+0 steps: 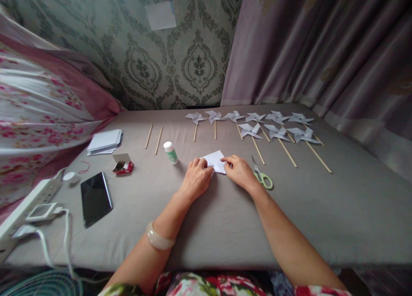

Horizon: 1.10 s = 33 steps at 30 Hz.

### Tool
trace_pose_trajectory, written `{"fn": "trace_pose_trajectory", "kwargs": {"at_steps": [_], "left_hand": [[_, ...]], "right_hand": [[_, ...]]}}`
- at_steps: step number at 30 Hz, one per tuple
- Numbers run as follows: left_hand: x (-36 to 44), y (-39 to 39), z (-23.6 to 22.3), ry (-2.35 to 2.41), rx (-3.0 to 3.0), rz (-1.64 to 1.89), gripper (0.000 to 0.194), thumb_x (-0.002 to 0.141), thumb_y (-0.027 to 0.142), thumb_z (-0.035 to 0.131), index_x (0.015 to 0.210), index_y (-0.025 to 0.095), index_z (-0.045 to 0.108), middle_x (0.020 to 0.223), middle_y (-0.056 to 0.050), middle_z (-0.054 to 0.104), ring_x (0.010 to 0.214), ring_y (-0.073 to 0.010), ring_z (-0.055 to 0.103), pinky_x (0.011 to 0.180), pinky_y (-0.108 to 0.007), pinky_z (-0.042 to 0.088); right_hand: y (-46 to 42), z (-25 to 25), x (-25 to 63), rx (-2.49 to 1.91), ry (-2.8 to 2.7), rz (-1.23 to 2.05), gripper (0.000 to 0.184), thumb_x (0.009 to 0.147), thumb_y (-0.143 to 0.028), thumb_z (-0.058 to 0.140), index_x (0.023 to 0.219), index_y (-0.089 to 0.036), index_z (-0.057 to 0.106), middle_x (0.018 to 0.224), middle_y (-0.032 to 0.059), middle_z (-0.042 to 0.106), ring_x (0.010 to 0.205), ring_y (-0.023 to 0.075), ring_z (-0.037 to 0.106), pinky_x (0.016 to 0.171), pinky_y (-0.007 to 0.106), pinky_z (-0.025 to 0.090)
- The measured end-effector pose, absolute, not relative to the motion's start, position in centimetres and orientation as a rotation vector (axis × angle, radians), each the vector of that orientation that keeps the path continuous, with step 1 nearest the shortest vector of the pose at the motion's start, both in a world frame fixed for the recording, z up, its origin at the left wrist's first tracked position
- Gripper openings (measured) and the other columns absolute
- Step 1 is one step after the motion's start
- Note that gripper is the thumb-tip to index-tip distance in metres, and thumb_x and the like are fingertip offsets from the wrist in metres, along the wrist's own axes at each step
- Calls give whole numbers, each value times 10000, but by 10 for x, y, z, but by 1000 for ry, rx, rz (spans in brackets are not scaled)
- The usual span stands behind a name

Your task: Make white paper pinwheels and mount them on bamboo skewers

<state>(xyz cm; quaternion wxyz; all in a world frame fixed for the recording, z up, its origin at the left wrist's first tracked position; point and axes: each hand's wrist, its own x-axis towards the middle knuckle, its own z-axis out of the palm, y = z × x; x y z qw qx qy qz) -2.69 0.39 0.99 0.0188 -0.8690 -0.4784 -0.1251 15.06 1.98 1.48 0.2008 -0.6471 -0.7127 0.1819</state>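
A small sheet of white paper (215, 159) lies on the cloth-covered table between my hands, with part of it hidden under my fingers. My left hand (198, 176) grips its left side, fingers curled. From the right, my right hand (238, 169) pinches the paper's edge between thumb and forefinger. Green-handled scissors (264, 180) rest just right of my right hand. A glue bottle (171, 153) with a white cap and green label stands upright to the left of my left hand.
Several paper pinwheels (250, 131) on wooden sticks lie at the back right. Two bare sticks (159, 140), a paper stack (104, 142), a small red box (123, 167), a phone (96, 199), a white cap (71, 178) and a power strip (28, 210) are on the left.
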Motion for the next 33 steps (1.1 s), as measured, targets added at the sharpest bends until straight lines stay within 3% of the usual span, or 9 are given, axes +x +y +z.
{"fn": "trace_pose_trajectory", "kwargs": {"at_steps": [8,17,24,33], "left_hand": [[-24,2,14,-1486,-2750,-277,301,927,328,431,850,178,681,815,-88,634,853,-221,526,764,-354,378],[-28,3,14,-1535,-2699,-209,248,902,272,459,860,175,684,863,-99,646,883,-236,539,764,-368,397],[-36,10,8,-1637,-2614,-268,299,927,228,384,892,180,676,933,-100,638,915,-235,515,791,-363,400],[-42,18,3,-1694,-2619,-320,280,911,162,398,954,190,673,996,-84,649,940,-236,525,803,-356,416]], "right_hand": [[23,16,169,-2099,-1831,443,332,867,-236,435,1065,-188,697,1009,96,726,935,208,658,801,264,447],[19,11,163,-2051,-1943,498,276,858,-266,459,962,-200,705,967,92,730,921,201,654,751,247,419],[12,17,157,-1986,-1871,652,195,836,-274,510,928,-172,648,849,70,718,725,160,637,632,234,397],[13,7,154,-1950,-1768,747,382,811,-284,548,1160,-141,482,789,57,699,640,160,627,601,242,415]]}}
